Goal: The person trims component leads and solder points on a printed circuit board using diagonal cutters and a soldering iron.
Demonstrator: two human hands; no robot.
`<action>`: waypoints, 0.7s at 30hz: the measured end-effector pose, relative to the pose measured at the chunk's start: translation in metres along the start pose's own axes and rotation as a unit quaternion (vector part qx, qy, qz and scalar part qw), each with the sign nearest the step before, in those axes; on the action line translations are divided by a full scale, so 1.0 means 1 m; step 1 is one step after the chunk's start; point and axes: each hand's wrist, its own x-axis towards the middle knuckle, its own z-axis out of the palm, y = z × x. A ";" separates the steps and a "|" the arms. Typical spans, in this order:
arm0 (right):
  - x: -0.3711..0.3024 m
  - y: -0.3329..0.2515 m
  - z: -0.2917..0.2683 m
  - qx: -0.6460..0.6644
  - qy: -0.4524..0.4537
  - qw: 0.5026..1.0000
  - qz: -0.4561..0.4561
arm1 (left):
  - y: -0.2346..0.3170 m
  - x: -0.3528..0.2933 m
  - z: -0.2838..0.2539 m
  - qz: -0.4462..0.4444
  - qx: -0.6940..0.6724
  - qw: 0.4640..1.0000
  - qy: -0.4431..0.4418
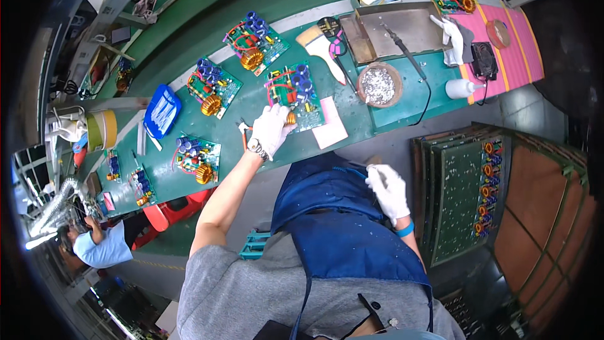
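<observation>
My left hand (270, 129), in a white glove with a watch at the wrist, reaches over the bench. Its fingers close on the near left edge of a green circuit board (307, 97), beside a copper coil that they partly cover. Blue capacitors and red wires stand up from this board. Lower and to the right, my right hand (388, 192), also gloved, is held in front of my blue apron with its fingers curled. A thin dark piece sticks out by its fingertips, too small to name. Orange-handled cutters (244, 135) lie just left of my left hand.
More circuit boards (211, 88) lie on the green bench (242, 104). A brush (321, 50), a soldering iron (406, 50), a bowl of metal bits (379, 85), a metal tray (402, 22) and a white bottle (460, 89) stand right. A rack (459, 195) holds boards. Another person (104, 245) sits far left.
</observation>
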 end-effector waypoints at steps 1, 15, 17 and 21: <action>-0.003 -0.014 0.001 0.016 0.011 1.000 -0.013 | 0.003 -0.004 -0.020 0.007 -0.018 1.000 0.018; 0.000 -0.108 -0.006 0.491 -0.266 0.830 0.014 | 0.133 -0.098 -0.176 0.071 -0.194 0.966 0.158; -0.002 -0.108 -0.012 0.541 -0.284 0.792 0.009 | 0.146 -0.102 -0.176 0.070 -0.186 0.964 0.177; 0.009 -0.124 -0.023 0.594 -0.316 0.732 0.104 | 0.161 -0.098 -0.174 0.066 -0.204 0.953 0.213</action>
